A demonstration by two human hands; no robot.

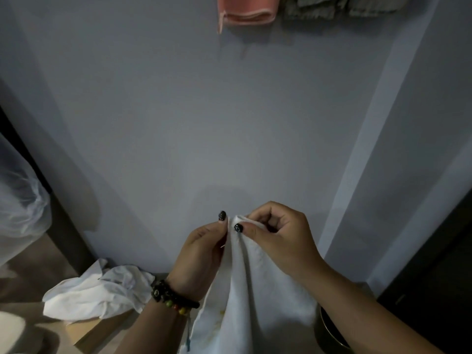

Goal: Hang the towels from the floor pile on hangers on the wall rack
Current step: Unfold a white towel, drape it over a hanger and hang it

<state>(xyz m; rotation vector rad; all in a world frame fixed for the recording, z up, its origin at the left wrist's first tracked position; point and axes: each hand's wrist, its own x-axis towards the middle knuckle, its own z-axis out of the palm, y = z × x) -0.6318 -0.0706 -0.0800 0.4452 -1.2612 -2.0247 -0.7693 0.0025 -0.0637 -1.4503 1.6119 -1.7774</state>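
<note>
A white towel [258,297] hangs down in front of me, held at its top edge by both hands. My left hand [199,256] pinches the edge between thumb and fingers, and my right hand [278,238] pinches the same edge right beside it. A crumpled white towel pile [99,292] lies on the floor at the lower left, against the wall. High on the wall, a pink towel [245,11] and a grey towel [339,6] hang at the top of the frame; hangers and rack are out of view.
A pale grey wall [204,123] fills the view ahead. A dark door frame [63,226] and sheer plastic sheeting [18,200] stand at the left. A dark cabinet [434,290] and a round dark container [329,330] sit at the lower right.
</note>
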